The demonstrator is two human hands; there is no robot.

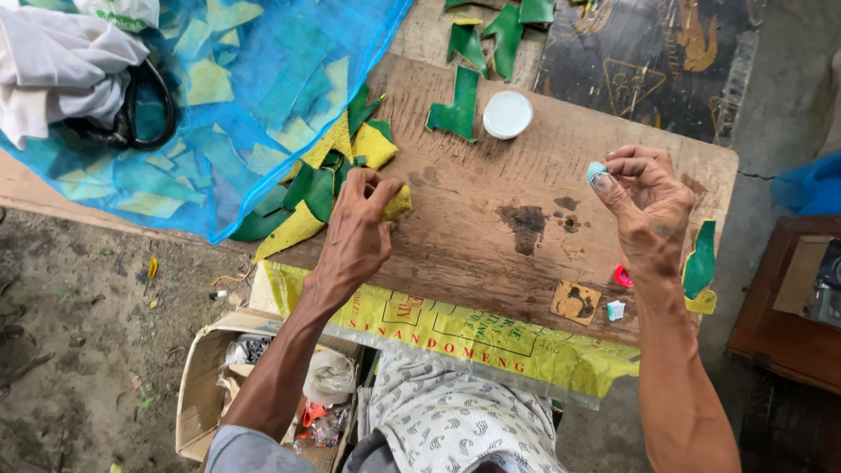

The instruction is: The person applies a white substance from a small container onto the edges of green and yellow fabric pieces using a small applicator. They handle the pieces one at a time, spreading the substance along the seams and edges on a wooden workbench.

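Observation:
My left hand point(361, 229) rests on a wooden board point(491, 188) and grips a yellow leaf-like piece point(398, 203) at the edge of a pile of green and yellow cut pieces point(324, 180). My right hand point(644, 201) is raised over the board's right side, its thumb and fingers pinching a small pale blue scrap point(596, 170). A white round lid point(507, 115) lies near the board's far edge, beside a green cut strip point(458, 107).
Blue netting point(263, 79) covers more yellow and green pieces at the upper left, with white cloth point(57, 66) and black scissors point(140, 114) on it. A yellow printed sack point(455, 337) hangs off the near edge. A cardboard box point(206, 385) sits below.

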